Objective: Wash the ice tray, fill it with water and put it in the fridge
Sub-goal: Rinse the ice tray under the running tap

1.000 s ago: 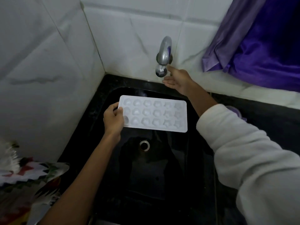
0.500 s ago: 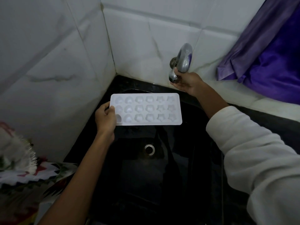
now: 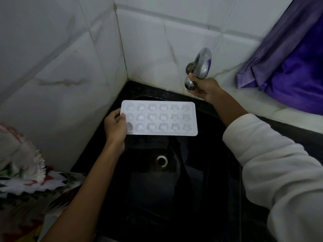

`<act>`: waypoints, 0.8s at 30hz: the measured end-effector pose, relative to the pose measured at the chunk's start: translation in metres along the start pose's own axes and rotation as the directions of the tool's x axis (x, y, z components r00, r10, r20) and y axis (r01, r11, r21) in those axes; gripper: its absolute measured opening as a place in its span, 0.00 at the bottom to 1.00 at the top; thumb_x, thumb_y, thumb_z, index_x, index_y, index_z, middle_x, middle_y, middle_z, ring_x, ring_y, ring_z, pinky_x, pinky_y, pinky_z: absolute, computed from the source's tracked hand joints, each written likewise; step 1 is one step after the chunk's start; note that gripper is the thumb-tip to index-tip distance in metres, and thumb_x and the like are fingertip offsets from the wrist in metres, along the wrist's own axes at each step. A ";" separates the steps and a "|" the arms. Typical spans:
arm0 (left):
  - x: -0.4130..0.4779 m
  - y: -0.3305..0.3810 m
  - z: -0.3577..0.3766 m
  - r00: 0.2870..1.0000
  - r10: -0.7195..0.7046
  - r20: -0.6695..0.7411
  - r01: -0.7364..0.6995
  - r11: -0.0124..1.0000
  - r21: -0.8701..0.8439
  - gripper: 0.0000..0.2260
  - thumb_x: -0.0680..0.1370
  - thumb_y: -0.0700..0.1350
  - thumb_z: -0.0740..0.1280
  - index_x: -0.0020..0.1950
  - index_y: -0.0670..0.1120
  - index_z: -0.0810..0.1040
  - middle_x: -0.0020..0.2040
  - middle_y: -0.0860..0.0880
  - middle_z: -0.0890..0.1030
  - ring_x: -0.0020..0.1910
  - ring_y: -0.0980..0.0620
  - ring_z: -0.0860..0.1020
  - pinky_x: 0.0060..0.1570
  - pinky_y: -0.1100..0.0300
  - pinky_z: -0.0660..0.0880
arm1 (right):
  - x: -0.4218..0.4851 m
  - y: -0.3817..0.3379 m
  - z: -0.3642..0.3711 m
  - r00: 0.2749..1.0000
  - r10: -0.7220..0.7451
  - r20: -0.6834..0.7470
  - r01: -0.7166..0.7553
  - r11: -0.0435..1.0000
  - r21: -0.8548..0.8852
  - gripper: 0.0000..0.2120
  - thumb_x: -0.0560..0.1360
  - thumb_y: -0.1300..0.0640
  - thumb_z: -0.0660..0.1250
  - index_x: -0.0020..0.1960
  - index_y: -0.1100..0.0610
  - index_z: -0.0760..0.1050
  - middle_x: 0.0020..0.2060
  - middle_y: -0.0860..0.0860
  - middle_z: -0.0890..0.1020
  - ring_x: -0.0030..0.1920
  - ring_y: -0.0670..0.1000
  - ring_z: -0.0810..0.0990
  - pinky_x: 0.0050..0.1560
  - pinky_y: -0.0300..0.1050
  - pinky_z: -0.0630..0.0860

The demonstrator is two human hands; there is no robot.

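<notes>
A white ice tray [image 3: 160, 117] with several shaped cavities is held flat over the black sink [image 3: 174, 198]. My left hand [image 3: 116, 125] pinches its left short edge, thumb on top. On the back wall sits a chrome tap [image 3: 201, 66], up and to the right of the tray. My right hand [image 3: 203, 87] grips the tap's lower end, fingers curled round it. No water is visible running from the tap, and the tray's cavities look dry.
The sink's drain [image 3: 162, 161] lies below the tray. White tiled walls [image 3: 70, 67] meet in a corner behind the sink. A purple cloth [image 3: 288, 67] hangs at the upper right. Patterned fabric [image 3: 26, 180] lies at the lower left.
My right hand went from reaching with straight fingers to gripping the tap's lower end. The tray stayed level over the sink in my left hand. The view shifted left.
</notes>
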State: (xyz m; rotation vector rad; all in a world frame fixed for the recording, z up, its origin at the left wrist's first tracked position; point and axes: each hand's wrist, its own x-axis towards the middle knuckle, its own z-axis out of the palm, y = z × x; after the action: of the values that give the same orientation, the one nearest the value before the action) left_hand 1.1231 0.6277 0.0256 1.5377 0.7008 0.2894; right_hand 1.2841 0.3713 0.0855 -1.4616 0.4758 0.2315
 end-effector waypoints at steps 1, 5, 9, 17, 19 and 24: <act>0.000 0.000 0.000 1.000 0.000 0.001 0.000 1.000 0.002 0.14 0.83 0.39 0.61 0.67 0.42 0.79 0.56 0.47 0.84 0.52 0.52 0.82 0.54 0.58 0.79 | 0.001 0.000 0.000 1.000 -0.001 -0.001 0.001 1.000 0.002 0.24 0.73 0.57 0.77 0.63 0.67 0.74 0.45 0.57 0.83 0.42 0.51 0.84 0.56 0.51 0.83; -0.002 0.002 0.000 1.000 0.009 -0.007 -0.009 1.000 0.013 0.14 0.83 0.38 0.61 0.66 0.42 0.79 0.55 0.49 0.83 0.50 0.53 0.81 0.51 0.61 0.77 | 0.008 0.000 -0.001 1.000 0.015 -0.013 -0.016 0.999 -0.033 0.21 0.74 0.58 0.76 0.62 0.67 0.76 0.49 0.58 0.84 0.46 0.52 0.84 0.54 0.52 0.83; -0.002 0.003 0.001 1.000 0.005 -0.009 -0.005 1.000 0.008 0.14 0.83 0.38 0.61 0.66 0.41 0.79 0.56 0.46 0.84 0.52 0.50 0.82 0.57 0.54 0.80 | 0.015 0.002 -0.001 0.999 0.019 -0.029 -0.022 0.996 -0.089 0.19 0.75 0.57 0.75 0.61 0.66 0.77 0.53 0.59 0.85 0.45 0.52 0.85 0.49 0.48 0.84; -0.002 0.000 0.003 0.999 -0.004 -0.045 0.005 1.000 0.025 0.14 0.83 0.38 0.61 0.66 0.40 0.80 0.56 0.46 0.84 0.53 0.50 0.82 0.58 0.54 0.79 | -0.020 0.021 -0.019 0.995 -0.044 -0.085 0.023 0.974 -0.227 0.15 0.79 0.47 0.68 0.50 0.60 0.79 0.45 0.56 0.84 0.43 0.51 0.84 0.46 0.43 0.82; -0.003 -0.002 0.005 0.998 -0.016 -0.062 0.018 0.999 0.030 0.14 0.83 0.39 0.61 0.66 0.41 0.79 0.56 0.47 0.84 0.54 0.50 0.82 0.57 0.55 0.79 | -0.045 0.042 -0.028 0.997 -0.051 -0.052 0.030 0.942 -0.334 0.19 0.78 0.40 0.66 0.53 0.57 0.81 0.47 0.51 0.86 0.46 0.49 0.85 0.49 0.45 0.82; -0.010 -0.007 0.010 0.993 -0.069 -0.097 0.070 0.998 0.004 0.14 0.83 0.39 0.61 0.66 0.40 0.79 0.58 0.45 0.84 0.53 0.51 0.82 0.53 0.59 0.78 | -0.091 0.088 -0.034 0.933 -0.330 0.143 0.355 0.781 -0.513 0.13 0.79 0.52 0.69 0.63 0.48 0.76 0.51 0.45 0.84 0.51 0.41 0.83 0.52 0.34 0.78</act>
State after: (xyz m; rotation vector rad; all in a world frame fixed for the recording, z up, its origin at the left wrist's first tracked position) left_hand 1.1190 0.6137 0.0204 1.5111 0.8308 0.3113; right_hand 1.1594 0.3597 0.0460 -2.0567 0.0909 0.1045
